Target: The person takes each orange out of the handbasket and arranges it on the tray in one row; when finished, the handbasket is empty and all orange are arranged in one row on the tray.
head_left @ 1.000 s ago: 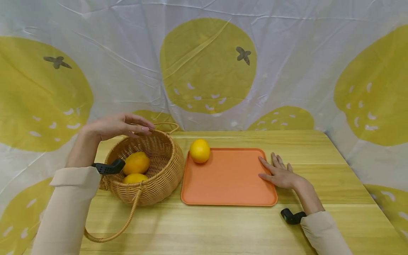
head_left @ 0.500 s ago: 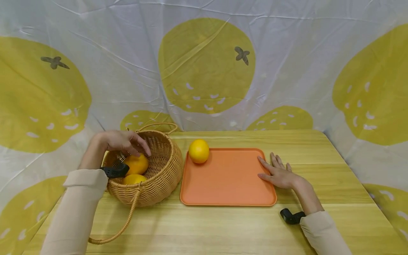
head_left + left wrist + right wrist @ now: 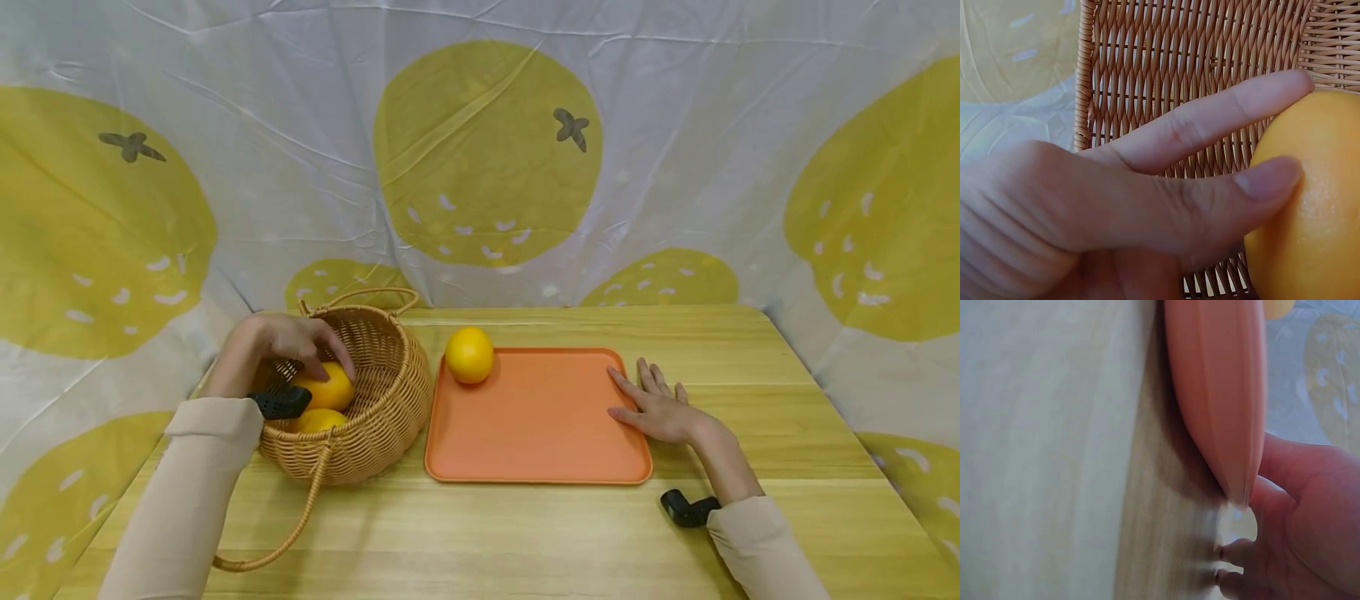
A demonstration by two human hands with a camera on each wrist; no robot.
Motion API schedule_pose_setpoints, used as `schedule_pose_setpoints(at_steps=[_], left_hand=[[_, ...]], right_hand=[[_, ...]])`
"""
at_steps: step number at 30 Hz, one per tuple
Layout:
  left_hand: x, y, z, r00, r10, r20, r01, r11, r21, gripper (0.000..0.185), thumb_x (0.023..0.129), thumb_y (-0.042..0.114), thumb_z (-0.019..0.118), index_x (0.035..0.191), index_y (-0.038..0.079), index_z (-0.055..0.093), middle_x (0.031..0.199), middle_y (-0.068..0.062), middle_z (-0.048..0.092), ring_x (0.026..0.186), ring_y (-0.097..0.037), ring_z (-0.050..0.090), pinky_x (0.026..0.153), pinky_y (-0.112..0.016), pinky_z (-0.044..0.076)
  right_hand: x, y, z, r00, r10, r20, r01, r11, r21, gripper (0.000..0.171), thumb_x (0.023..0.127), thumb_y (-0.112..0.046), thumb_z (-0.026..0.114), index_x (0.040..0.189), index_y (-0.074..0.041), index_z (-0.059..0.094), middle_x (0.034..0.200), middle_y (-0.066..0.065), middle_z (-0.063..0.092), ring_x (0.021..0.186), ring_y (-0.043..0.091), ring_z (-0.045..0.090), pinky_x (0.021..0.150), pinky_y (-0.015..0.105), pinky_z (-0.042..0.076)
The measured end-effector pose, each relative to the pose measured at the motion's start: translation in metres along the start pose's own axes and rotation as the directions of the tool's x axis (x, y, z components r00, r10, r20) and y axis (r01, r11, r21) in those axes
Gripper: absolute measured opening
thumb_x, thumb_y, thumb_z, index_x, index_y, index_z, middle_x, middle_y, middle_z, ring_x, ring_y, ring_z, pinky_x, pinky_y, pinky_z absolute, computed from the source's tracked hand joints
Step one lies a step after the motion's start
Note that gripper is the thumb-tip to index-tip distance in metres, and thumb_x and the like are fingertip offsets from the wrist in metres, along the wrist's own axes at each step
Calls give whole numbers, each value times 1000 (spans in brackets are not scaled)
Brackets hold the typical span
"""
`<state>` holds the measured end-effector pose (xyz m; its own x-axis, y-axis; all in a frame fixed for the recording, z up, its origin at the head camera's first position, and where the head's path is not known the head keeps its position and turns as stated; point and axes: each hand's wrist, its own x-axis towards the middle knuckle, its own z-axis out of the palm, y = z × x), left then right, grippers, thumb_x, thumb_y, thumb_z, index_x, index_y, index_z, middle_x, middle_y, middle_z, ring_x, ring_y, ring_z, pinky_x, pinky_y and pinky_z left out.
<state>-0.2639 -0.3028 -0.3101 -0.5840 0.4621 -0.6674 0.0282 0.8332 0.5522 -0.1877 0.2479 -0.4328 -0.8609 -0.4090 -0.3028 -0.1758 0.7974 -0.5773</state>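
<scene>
Inside the wicker basket [image 3: 375, 433], my left hand [image 3: 288, 340] reaches down over an orange [image 3: 335, 390] and grips it. In the left wrist view the thumb presses on the near side of this orange [image 3: 1329, 206], and the index finger lies along its top; the far side is out of view. A second orange [image 3: 318, 420] lies beside it in the basket, nearer to me. My right hand [image 3: 663, 414] rests with spread fingers at the right edge of an orange-coloured tray [image 3: 547, 425]. Thumb and forefinger touch the tray's rim; the other fingers lie on the table.
Another orange [image 3: 469, 355] sits at the tray's back left corner. One basket handle [image 3: 296, 533] hangs down to the table [image 3: 510, 542] in front, and the other handle [image 3: 375, 292] stands at the back. A fruit-printed cloth [image 3: 660, 150] hangs behind the table.
My left hand has come down from above the basket rim into it and taken hold of the orange, which has shifted slightly right. My right hand and the tray have stayed put.
</scene>
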Motion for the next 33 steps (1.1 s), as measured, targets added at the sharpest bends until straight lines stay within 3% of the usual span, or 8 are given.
schedule_pose_setpoints(at_steps=[4,11,14,20,25,33], left_hand=[[1,-2,1,1000,3,12,-3,1000,0,31,94,5,73,124,3,74,147,-16,58,117,-20,52,87,-25,50],[2,-3,1,1000,14,18,-15,998,56,44,86,4,81,129,8,72,151,-16,53,129,-27,49,93,-28,49],[3,-2,2,998,56,12,-57,994,94,42,89,5,79,130,10,72,149,-15,56,133,-27,50,96,-28,49],[6,-3,2,986,163,-34,-160,984,82,46,92,7,75,138,8,67,148,-13,58,140,-33,46,105,-34,46],[8,-3,1,980,190,-59,-185,979,82,56,88,3,74,142,10,63,152,-11,55,147,-37,39,113,-44,39],[14,-6,0,982,182,39,-182,983,2,58,95,11,73,150,10,54,158,-16,45,147,-34,36,106,-29,44]], right_hand=[[0,0,0,1000,3,4,-3,1000,-2,79,108,-46,50,167,-8,14,166,34,-21,153,56,-20,112,79,-17],[-1,-1,0,1000,9,7,-9,1000,-4,79,108,-47,51,166,-8,15,166,34,-21,152,56,-20,112,79,-17],[-1,-1,0,1000,11,4,-11,1000,-3,78,108,-46,50,166,-8,15,166,34,-20,153,56,-20,112,78,-17],[0,0,0,1000,9,0,-9,1000,-1,78,108,-46,51,166,-8,15,166,34,-20,153,56,-20,112,79,-17],[-1,0,0,1000,3,4,-3,1000,3,79,108,-47,51,166,-8,15,166,35,-20,152,56,-21,112,78,-17],[-2,-2,-1,1000,6,11,-6,1000,12,79,108,-47,50,167,-8,14,166,34,-22,152,55,-22,112,78,-18]])
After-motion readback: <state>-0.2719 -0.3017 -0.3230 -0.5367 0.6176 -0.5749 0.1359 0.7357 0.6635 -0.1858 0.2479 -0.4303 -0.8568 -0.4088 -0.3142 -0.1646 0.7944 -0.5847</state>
